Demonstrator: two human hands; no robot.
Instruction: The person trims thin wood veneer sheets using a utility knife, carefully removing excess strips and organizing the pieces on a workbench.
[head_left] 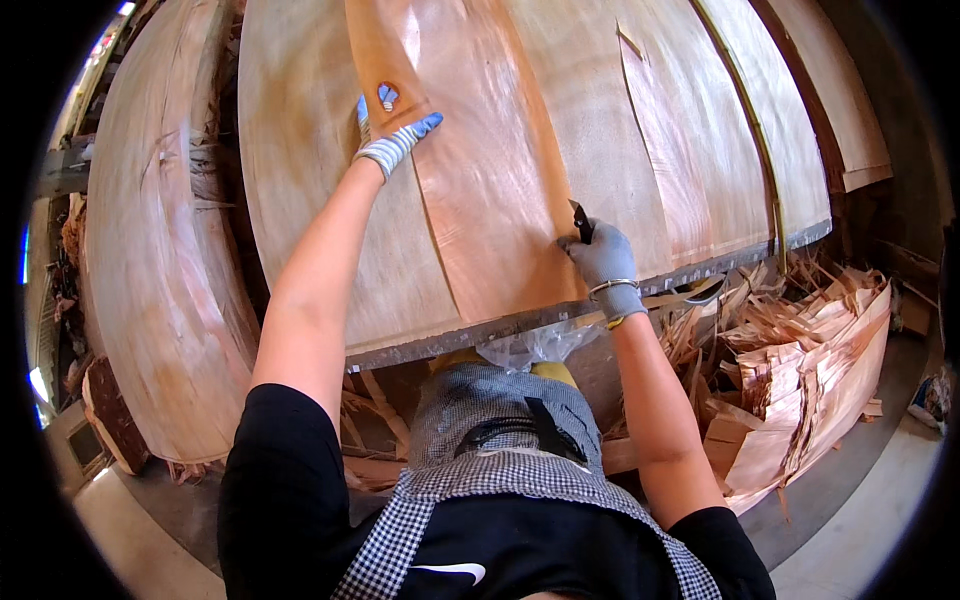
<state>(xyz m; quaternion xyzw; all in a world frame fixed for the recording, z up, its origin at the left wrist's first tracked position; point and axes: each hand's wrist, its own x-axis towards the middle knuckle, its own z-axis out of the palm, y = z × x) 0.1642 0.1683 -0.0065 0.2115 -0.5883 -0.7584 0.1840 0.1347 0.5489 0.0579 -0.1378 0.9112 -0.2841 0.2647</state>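
My left hand (393,146), in a blue and white striped glove, grips the near end of a narrow tan veneer strip (372,45). Its thumb lies across the strip, and blue glove fabric shows through a hole in it. In a grey glove, my right hand (606,262) is closed around a black-handled knife (581,222), whose blade I cannot make out clearly. That hand rests at the right edge of a reddish veneer sheet (490,190), close to the near edge of the pale veneer stack (310,220).
A second pile of wide veneer sheets (150,270) stands at the left. Torn veneer scraps (790,380) fill a bundle at the lower right. A thin rod or strip (745,100) runs lengthwise over the stack's right side. Clear plastic (540,345) hangs below the front edge.
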